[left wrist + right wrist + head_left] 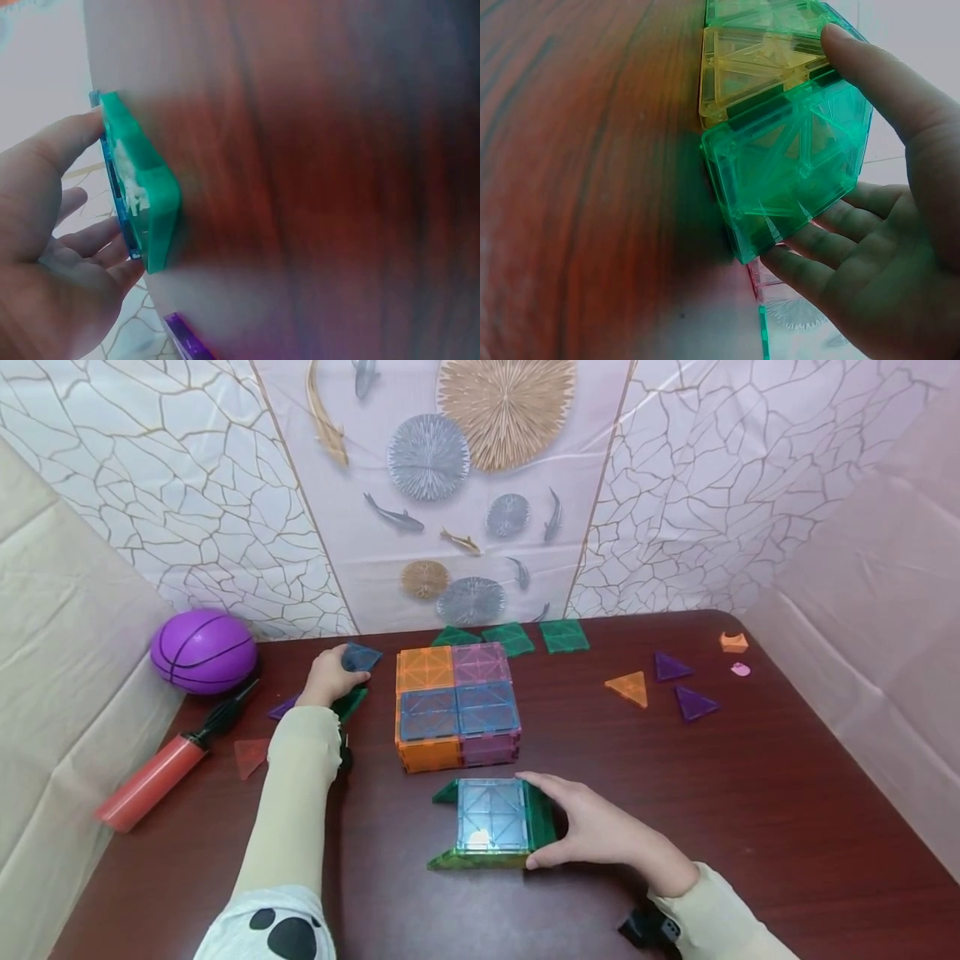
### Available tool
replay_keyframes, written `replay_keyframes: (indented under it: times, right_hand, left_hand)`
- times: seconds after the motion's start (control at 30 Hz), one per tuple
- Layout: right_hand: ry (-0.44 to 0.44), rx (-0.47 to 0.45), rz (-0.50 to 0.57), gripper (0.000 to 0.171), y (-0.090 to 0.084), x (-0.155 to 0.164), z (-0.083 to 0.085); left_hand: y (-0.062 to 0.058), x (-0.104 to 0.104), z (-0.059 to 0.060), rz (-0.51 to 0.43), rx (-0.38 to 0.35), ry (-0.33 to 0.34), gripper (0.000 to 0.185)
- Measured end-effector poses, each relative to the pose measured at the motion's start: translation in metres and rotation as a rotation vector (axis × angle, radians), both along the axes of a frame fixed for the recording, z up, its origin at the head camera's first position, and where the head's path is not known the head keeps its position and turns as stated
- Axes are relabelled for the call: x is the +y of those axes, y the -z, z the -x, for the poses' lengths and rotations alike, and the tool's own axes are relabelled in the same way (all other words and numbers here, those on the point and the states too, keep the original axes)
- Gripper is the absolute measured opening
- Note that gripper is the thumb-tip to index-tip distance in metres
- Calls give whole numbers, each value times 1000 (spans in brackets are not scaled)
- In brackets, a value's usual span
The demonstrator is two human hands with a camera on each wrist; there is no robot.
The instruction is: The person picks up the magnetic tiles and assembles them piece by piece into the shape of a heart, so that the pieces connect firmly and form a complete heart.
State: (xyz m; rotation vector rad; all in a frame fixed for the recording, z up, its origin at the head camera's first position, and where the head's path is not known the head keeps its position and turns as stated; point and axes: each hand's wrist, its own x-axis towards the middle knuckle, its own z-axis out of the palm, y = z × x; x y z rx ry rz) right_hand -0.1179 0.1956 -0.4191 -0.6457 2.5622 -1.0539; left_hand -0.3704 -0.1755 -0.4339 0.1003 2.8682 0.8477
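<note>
My left hand (328, 677) reaches to the back left and pinches a blue square magnetic tile (362, 657) by its edges. A green tile (349, 702) lies just below that hand; in the left wrist view the green tile (154, 195) overlaps the blue one (118, 187). With thumb and fingers spread across its right end, my right hand (600, 827) grips a small tile structure (492, 814) on the table. It has a light blue top, sloping green end panel (795, 157) and a yellow side piece (757, 67). Behind it stands a larger orange, pink and blue tile block (457, 706).
Green square tiles (564, 636) lie along the back edge. To the right are an orange triangle (628, 688), purple triangles (696, 703) and small orange and pink pieces. At left sit a purple ball (204, 652), a red hand pump (153, 781) and a red triangle (251, 757).
</note>
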Motion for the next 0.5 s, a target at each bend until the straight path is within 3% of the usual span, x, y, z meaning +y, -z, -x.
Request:
replay_keyframes:
  times: [0.13,0.27,0.4,0.5]
  right_hand:
    - [-10,2,6,98,-1,-3,1]
    - [-11,7,6,97,-1,-3,2]
    - [-3,5,2,96,-1,-3,2]
    - [3,0,3,96,0,-2,1]
  left_hand:
    - [-5,-8,-3,-45,15,-16,75]
    - [-16,-10,-11,-212,48,-58,77]
    - [-30,-12,-31,-429,70,-99,80]
    - [-37,-15,-52,-526,91,-87,81]
